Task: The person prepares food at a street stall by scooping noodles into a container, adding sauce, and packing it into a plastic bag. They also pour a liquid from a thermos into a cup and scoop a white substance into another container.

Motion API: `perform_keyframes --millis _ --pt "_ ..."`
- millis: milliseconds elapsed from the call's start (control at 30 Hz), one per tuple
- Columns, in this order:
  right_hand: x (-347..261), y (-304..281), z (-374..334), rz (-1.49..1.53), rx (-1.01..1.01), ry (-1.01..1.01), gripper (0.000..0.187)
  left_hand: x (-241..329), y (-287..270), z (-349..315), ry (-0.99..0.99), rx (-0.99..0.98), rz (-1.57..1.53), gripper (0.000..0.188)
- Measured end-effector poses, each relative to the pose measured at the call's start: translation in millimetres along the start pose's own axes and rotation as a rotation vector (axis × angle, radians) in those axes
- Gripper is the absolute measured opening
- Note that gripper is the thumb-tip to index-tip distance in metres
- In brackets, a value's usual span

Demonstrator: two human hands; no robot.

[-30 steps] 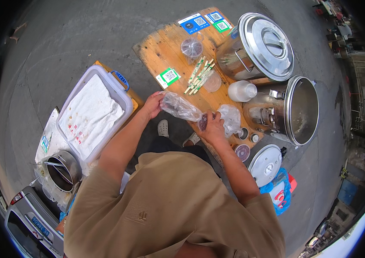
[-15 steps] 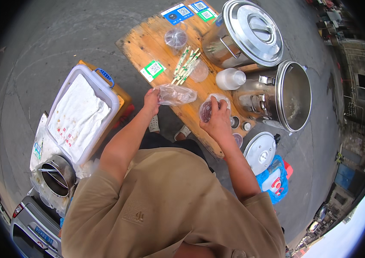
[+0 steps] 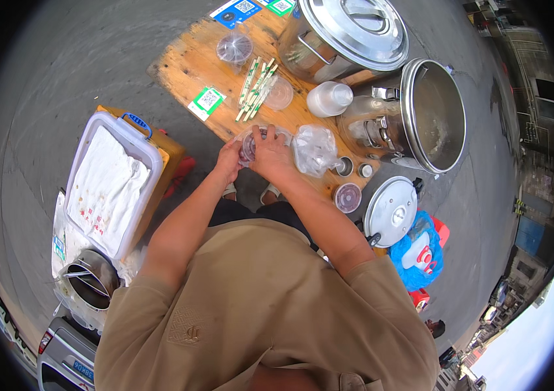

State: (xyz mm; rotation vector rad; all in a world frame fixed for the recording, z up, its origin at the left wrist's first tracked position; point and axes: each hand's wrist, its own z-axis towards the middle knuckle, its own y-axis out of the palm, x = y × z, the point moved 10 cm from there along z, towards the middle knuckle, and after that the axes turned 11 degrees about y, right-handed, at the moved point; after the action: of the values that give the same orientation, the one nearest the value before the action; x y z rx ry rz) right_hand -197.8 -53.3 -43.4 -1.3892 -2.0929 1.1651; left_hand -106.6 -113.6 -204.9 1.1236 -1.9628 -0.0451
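Closest to the camera is the person's tan cloth shirt, with both bare forearms reaching up toward the near edge of a worn wooden table (image 3: 179,62). The left hand (image 3: 230,163) and the right hand (image 3: 271,155) meet at that edge around a clear plastic cup (image 3: 249,147) that shows something dark inside. The left fingers curl against the cup's left side; the right hand lies over its top and right side, fingers together and bent down on it. Both hands are closed on the cup, which sits just over the table's near edge.

Just right of the right hand lies a crumpled clear plastic bag (image 3: 316,150), glossy and wrinkled. Beyond it, near the table's right corner, are 2 small round metal caps (image 3: 354,168) and a round cup with a dark lid (image 3: 347,197). On the ground to the right rests a shiny steel lid (image 3: 391,210) beside a blue plastic bag (image 3: 420,251).

To the left on the ground stands a white plastic bin (image 3: 81,163) with a stained white cloth (image 3: 104,189) over it, and a steel bucket (image 3: 91,280) nearer.

Farther up the table lie green-and-white wrapped straws (image 3: 256,88), a clear domed lid (image 3: 279,94), a white squat bottle (image 3: 329,99) and another clear cup (image 3: 234,49). At the far side stand 2 large steel pots: an open one (image 3: 420,114) and a lidded one (image 3: 342,32).
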Motion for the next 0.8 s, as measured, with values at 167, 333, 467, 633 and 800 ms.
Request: perform_keyframes --millis 167,333,467,633,800 --pt "14.2 -2.1 -10.0 0.168 0.268 -0.108 0.074 20.3 -5.9 -5.7 0.136 0.019 0.142 0.03" --pt "124.6 15.9 -18.1 0.526 0.324 0.019 0.017 72.1 -13.5 -19.3 0.539 0.132 0.743 0.03" --pt "212.6 37.1 -4.4 0.354 0.413 0.185 0.018 100.0 4.3 -55.9 0.676 0.188 0.834 0.021" --pt "258.0 86.5 47.0 0.326 0.385 0.407 0.038 110.8 16.4 -62.8 0.742 0.129 0.932 0.019" --pt "237.7 71.4 59.1 0.442 0.347 0.316 0.029 107.1 1.0 -75.8 0.672 0.162 0.859 0.022"
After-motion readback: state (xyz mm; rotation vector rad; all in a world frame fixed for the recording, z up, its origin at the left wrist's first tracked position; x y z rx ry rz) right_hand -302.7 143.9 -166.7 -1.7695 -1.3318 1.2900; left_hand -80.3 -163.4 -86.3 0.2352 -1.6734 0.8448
